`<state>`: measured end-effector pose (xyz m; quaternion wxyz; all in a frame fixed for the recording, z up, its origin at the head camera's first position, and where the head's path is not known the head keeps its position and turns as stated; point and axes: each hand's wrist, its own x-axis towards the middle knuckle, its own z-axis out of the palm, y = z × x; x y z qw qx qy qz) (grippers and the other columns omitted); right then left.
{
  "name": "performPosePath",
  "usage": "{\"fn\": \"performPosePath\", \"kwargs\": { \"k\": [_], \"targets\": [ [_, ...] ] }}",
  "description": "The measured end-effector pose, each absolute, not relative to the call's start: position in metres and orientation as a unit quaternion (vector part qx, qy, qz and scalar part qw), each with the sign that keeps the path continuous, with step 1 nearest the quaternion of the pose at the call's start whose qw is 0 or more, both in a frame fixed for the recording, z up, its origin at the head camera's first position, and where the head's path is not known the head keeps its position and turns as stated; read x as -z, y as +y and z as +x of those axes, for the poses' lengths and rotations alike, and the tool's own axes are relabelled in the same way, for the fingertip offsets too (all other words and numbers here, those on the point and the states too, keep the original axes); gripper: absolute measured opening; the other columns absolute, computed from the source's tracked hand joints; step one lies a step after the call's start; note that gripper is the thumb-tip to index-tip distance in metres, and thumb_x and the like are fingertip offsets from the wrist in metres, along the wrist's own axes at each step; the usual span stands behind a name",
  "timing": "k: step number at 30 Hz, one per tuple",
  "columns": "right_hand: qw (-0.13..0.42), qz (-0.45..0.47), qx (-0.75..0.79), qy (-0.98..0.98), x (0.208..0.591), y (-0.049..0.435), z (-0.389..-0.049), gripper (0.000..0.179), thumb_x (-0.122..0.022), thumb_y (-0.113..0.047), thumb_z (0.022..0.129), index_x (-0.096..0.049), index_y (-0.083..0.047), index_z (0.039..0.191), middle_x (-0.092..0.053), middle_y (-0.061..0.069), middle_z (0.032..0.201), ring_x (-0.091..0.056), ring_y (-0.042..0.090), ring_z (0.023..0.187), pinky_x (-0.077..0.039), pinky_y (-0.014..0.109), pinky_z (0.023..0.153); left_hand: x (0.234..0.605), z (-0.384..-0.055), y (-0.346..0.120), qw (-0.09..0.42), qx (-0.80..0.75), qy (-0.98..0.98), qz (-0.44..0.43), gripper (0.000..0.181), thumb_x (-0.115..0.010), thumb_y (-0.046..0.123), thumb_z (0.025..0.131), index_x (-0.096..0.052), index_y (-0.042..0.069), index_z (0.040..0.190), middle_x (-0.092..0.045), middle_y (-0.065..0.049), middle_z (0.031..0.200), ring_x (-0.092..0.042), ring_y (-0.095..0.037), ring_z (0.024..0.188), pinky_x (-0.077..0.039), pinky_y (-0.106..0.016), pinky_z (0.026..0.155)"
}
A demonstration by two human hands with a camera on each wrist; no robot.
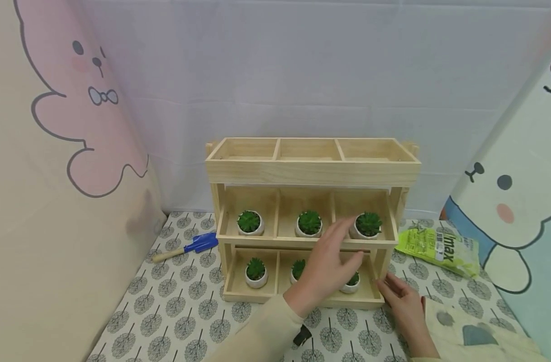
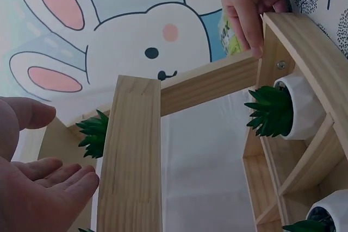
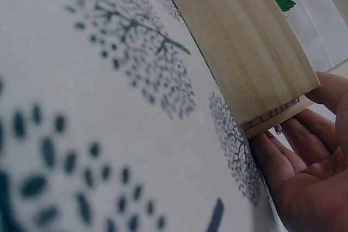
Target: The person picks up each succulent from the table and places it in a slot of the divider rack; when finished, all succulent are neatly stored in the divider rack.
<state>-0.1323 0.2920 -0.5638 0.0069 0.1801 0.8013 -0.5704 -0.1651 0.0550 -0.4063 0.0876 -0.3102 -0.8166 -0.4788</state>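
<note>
A three-tier wooden planter shelf (image 1: 313, 173) stands on the patterned cloth. Small green succulents in white pots sit in its middle and lower tiers. My left hand (image 1: 327, 264) reaches in front of the shelf, fingertips beside the right-hand succulent pot (image 1: 367, 226) of the middle tier. In the left wrist view its fingers are spread and hold nothing. Part of the lower tier is hidden behind this hand. At the shelf's lower right corner, my right hand (image 1: 404, 306) grips the end of the bottom tray (image 3: 244, 47), thumb on the front edge and fingers around the side.
Left of the shelf lies a blue trowel (image 1: 200, 244) with a wooden handle. A green bag (image 1: 440, 249) lies to the right. The top tier's compartments (image 1: 307, 149) hold no pots. A small black object (image 1: 302, 335) is beside the left sleeve.
</note>
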Motion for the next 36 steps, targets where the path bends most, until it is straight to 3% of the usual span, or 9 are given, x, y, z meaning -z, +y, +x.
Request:
{"fn": "performPosePath", "kwargs": {
  "k": [4, 6, 11, 13, 19, 28, 32, 36],
  "targets": [
    [0.006, 0.182, 0.571, 0.800, 0.564, 0.292, -0.132, 0.075, -0.068, -0.042, 0.102, -0.039, -0.005, 0.160, -0.042, 0.021, 0.158, -0.046, 0.036, 0.143, -0.046, 0.042, 0.107, 0.411, -0.156, 0.047, 0.090, 0.490, -0.808, -0.313, 0.065, -0.070, 0.021, 0.100, -0.043, 0.013, 0.159, -0.046, -0.002, 0.159, -0.043, -0.015, 0.145, -0.040, -0.040, 0.116],
    [0.008, 0.183, 0.570, 0.801, 0.564, 0.292, -0.132, 0.076, -0.068, -0.044, 0.102, -0.039, -0.005, 0.160, -0.042, 0.021, 0.158, -0.045, 0.036, 0.143, -0.046, 0.042, 0.107, 0.415, -0.152, 0.043, 0.092, 0.499, -0.801, -0.318, 0.064, -0.071, 0.020, 0.100, -0.044, 0.014, 0.158, -0.047, -0.002, 0.158, -0.057, -0.012, 0.130, -0.049, -0.037, 0.108],
    [0.012, 0.180, 0.572, 0.800, 0.564, 0.292, -0.131, 0.076, -0.067, -0.044, 0.102, -0.037, -0.006, 0.161, -0.042, 0.021, 0.159, -0.045, 0.036, 0.144, -0.045, 0.042, 0.108, 0.428, -0.143, 0.031, 0.087, 0.506, -0.795, -0.324, 0.064, -0.071, 0.022, 0.101, -0.043, 0.021, 0.159, -0.046, 0.002, 0.158, -0.058, -0.011, 0.129, -0.050, -0.037, 0.106],
    [0.012, 0.179, 0.573, 0.800, 0.564, 0.293, -0.131, 0.075, -0.066, -0.043, 0.103, -0.037, -0.006, 0.161, -0.042, 0.021, 0.159, -0.044, 0.036, 0.144, -0.045, 0.041, 0.108, 0.433, -0.140, 0.026, 0.080, 0.507, -0.796, -0.322, 0.064, -0.071, 0.023, 0.101, -0.043, 0.022, 0.158, -0.047, 0.004, 0.158, -0.045, -0.015, 0.143, -0.044, -0.040, 0.113],
    [0.014, 0.178, 0.566, 0.805, 0.564, 0.295, -0.131, 0.075, -0.065, -0.044, 0.103, -0.036, -0.006, 0.161, -0.042, 0.022, 0.158, -0.045, 0.037, 0.143, -0.046, 0.041, 0.107, 0.446, -0.132, 0.011, 0.052, 0.521, -0.794, -0.309, 0.064, -0.072, 0.024, 0.100, -0.045, 0.024, 0.158, -0.047, 0.008, 0.156, -0.047, -0.016, 0.141, -0.042, -0.043, 0.114],
    [0.018, 0.188, 0.559, 0.807, 0.559, 0.295, -0.133, 0.072, -0.065, -0.036, 0.105, -0.035, -0.002, 0.161, -0.040, 0.026, 0.159, -0.043, 0.043, 0.144, -0.045, 0.046, 0.108, 0.468, -0.122, -0.010, 0.006, 0.548, -0.792, -0.269, 0.060, -0.068, 0.032, 0.103, -0.044, 0.029, 0.158, -0.046, 0.007, 0.158, -0.051, -0.026, 0.138, -0.055, -0.037, 0.099],
    [0.022, 0.183, 0.553, 0.812, 0.557, 0.295, -0.135, 0.070, -0.064, -0.034, 0.106, -0.035, -0.002, 0.161, -0.039, 0.027, 0.159, -0.042, 0.043, 0.144, -0.045, 0.046, 0.108, 0.477, -0.117, -0.024, 0.004, 0.535, -0.806, -0.254, 0.058, -0.067, 0.034, 0.103, -0.045, 0.029, 0.157, -0.046, 0.007, 0.158, -0.050, -0.027, 0.140, -0.051, -0.047, 0.105],
    [0.018, 0.168, 0.528, 0.833, 0.554, 0.297, -0.136, 0.069, -0.063, -0.035, 0.106, -0.037, -0.001, 0.160, -0.039, 0.028, 0.159, -0.044, 0.044, 0.142, -0.046, 0.046, 0.107, 0.488, -0.115, -0.044, 0.016, 0.521, -0.817, -0.247, 0.058, -0.066, 0.037, 0.103, -0.046, 0.030, 0.157, -0.048, 0.006, 0.158, -0.045, -0.022, 0.144, -0.039, -0.053, 0.115]
  ]
}}
